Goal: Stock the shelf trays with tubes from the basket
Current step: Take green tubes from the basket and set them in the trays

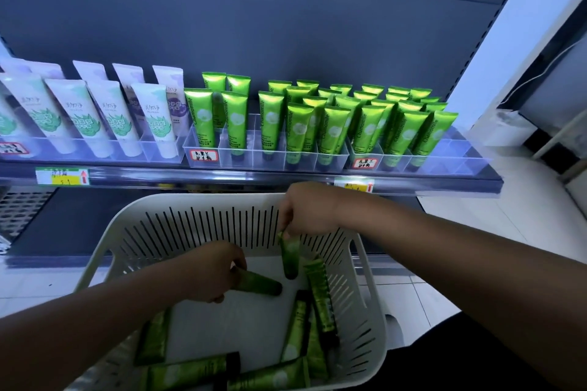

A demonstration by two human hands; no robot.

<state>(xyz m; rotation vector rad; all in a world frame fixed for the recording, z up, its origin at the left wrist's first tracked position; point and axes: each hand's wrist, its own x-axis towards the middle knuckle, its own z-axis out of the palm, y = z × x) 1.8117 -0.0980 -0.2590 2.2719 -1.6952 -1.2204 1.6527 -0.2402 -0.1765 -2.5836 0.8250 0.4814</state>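
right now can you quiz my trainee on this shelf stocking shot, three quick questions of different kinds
1. True or false: both hands hold a green tube.
2. Where are the loose green tubes lying? A) in the white basket B) on the floor C) on the shelf edge
3. Fill in: the clear tray at the shelf's right end has ____ front slots.

Key:
1. True: left hand grips a lying tube, right hand pinches a hanging tube.
2. A
3. empty
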